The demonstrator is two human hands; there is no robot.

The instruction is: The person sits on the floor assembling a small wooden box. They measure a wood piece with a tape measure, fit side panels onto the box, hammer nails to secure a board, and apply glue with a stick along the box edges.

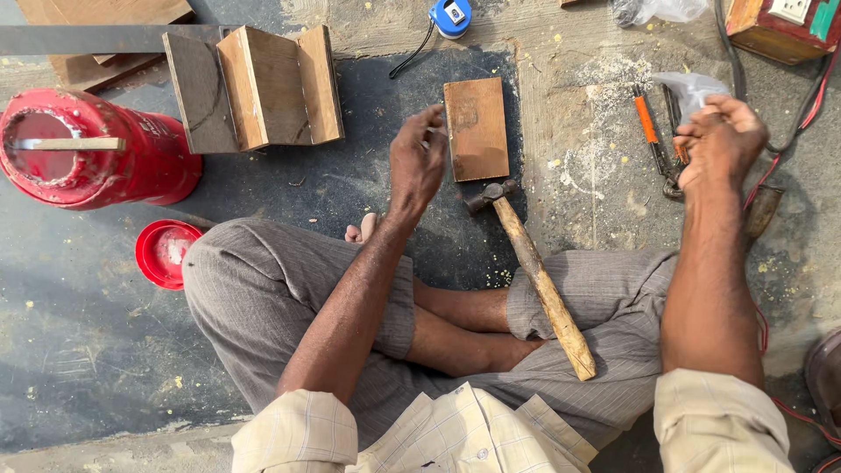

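The person sits cross-legged on the floor point(105, 350), seen from above. The left hand point(417, 158) hovers with its fingers curled loosely, holding nothing that can be made out, its fingertips just beside the left edge of a small flat wooden board point(476, 129) that lies on a dark mat point(385, 193). The right hand point(720, 140) is raised over the dusty concrete, its fingers pinched together around a small clear plastic bag point(692, 89). Below that hand lie pliers with orange handles point(653, 140), amid sawdust. A hammer point(530, 263) rests with its head on the mat just below the board and its wooden handle slanting across the person's right knee. Farther left stand 3 wooden pieces point(254, 88) leaning together, a red cylinder point(96, 149) lying on its side, and a red lid point(164, 252) by the left knee. A blue tape measure point(450, 16) sits near the top edge.
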